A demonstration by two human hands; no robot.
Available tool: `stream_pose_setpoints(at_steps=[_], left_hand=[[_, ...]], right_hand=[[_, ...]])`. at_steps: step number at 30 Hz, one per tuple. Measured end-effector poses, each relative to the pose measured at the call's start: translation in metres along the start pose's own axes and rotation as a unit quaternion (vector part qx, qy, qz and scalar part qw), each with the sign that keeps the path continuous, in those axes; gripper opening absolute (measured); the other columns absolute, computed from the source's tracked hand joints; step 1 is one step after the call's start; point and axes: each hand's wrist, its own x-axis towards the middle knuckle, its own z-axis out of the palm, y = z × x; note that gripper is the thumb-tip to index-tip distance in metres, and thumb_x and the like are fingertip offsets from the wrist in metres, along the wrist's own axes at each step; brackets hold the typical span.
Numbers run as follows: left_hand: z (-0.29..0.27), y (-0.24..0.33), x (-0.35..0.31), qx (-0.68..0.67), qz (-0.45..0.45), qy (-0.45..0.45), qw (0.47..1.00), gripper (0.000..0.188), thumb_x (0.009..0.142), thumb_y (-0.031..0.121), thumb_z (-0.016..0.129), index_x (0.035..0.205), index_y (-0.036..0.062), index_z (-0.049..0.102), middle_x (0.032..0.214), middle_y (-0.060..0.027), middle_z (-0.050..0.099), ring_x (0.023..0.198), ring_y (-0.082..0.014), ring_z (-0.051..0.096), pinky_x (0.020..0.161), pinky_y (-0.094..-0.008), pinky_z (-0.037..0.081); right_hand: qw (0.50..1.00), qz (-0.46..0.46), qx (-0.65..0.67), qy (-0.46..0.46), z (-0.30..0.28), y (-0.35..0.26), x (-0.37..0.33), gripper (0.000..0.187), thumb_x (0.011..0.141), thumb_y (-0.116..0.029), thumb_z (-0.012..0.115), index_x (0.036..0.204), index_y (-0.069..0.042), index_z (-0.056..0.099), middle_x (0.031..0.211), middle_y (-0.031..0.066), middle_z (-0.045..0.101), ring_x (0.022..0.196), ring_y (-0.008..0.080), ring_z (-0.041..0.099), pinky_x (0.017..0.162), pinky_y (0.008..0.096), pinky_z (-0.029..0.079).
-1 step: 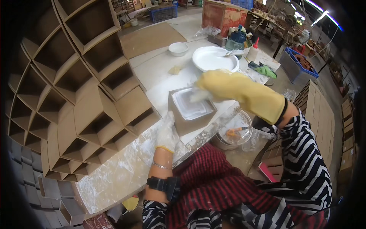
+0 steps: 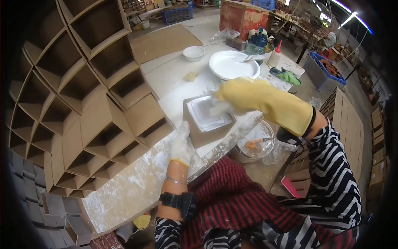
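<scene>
White-gloved left fingers (image 2: pixel 185 129) touch box (image 2: pixel 210 135) near table edge (image 2: pixel 224 146), right fingers (image 2: pixel 226 92) above, grips unclear.

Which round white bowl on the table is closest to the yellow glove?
The big, wide basin, just beyond the yellow-gloved right hand. A flat tool lies across its rim; the small bowl sits farther left.

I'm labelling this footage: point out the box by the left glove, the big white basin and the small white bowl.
Box (image 2: pixel 212 136), head view, on its front wall.
White basin (image 2: pixel 211 64), head view, on its left rim.
Small bowl (image 2: pixel 194 58), head view, on its outer wall.
</scene>
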Motion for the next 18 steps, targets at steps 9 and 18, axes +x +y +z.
stream_pose_setpoints(at_steps=[9,18], left_hand=[[0.0,-0.006,0.009,-0.016,-0.008,-0.029,0.999,0.034,0.094,0.015,0.056,0.123,-0.001,0.051,0.12,-0.0074,0.056,0.111,-0.0162,0.051,0.1,-0.03,0.039],[-0.008,-0.005,0.011,-0.005,-0.009,-0.006,1.0,0.036,0.093,0.016,0.057,0.125,0.0009,0.051,0.12,-0.0061,0.056,0.111,-0.0168,0.051,0.099,-0.0306,0.04]], right_hand=[[0.993,0.072,-0.03,0.086,0.02,0.01,0.002,0.031,0.082,-0.022,0.062,0.11,-0.01,0.06,0.1,0.0161,0.064,0.098,0.0338,0.06,0.081,0.0434,0.048],[0.983,0.13,0.054,-0.119,-0.01,-0.007,-0.01,0.039,0.076,-0.018,0.068,0.113,-0.012,0.06,0.103,0.0161,0.063,0.099,0.034,0.06,0.082,0.0436,0.049]])
